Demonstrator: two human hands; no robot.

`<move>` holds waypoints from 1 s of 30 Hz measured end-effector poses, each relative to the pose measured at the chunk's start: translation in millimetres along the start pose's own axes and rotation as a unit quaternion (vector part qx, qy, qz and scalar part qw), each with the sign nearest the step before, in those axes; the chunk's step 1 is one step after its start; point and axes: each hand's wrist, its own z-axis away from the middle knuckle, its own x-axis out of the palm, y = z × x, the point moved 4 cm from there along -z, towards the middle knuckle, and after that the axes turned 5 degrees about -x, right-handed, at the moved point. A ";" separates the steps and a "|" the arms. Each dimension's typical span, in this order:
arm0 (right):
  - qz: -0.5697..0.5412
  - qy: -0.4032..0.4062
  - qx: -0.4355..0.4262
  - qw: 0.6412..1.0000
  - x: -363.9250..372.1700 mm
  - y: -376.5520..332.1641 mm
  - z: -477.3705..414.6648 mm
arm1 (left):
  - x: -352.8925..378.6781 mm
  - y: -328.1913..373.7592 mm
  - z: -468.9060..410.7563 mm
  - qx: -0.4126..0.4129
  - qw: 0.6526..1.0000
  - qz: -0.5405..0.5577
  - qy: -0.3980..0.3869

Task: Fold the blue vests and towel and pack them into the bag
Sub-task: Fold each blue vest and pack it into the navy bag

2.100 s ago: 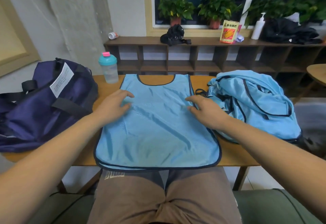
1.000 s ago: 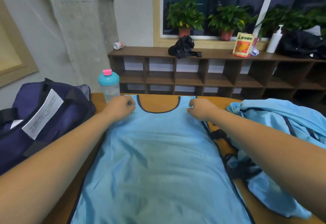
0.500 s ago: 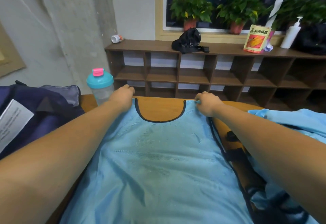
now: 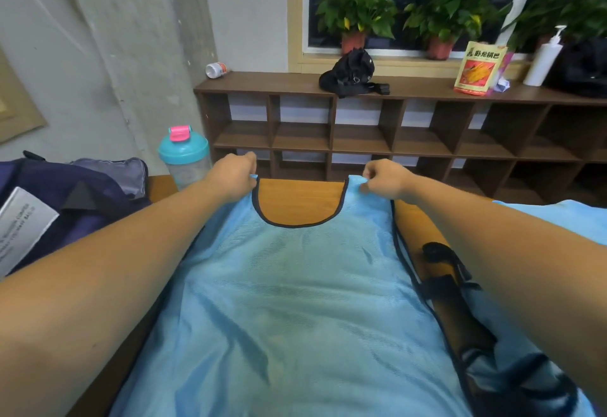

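A light blue mesh vest with dark trim lies flat on the wooden table, its neckline at the far edge. My left hand pinches the vest's left shoulder strap. My right hand pinches the right shoulder strap. A heap of more blue vests lies at the right, partly hidden by my right arm. The dark navy bag with a white paper tag sits at the left of the table.
A shaker bottle with a teal lid and pink cap stands just left of my left hand. A black strap lies on the table right of the vest. Behind the table stands a brown cubby shelf with plants on the sill.
Both hands slid from the middle of the vest up to its shoulder straps and took hold of them. The view has moved closer to the table's far edge.
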 end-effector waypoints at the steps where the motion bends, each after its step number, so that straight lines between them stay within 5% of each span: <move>1: 0.002 0.008 -0.015 1.000 -5.0 -3.9 5.3 | -8.8 2.7 4.5 0.010 1.000 0.004 0.010; 13: 0.008 0.056 -0.153 0.987 -68.8 -62.4 119.1 | -130.8 32.7 108.9 0.157 0.983 -0.004 0.096; 30: -0.005 0.075 -0.268 0.961 -52.0 -99.4 355.8 | -181.7 33.3 335.3 0.206 0.970 0.110 0.073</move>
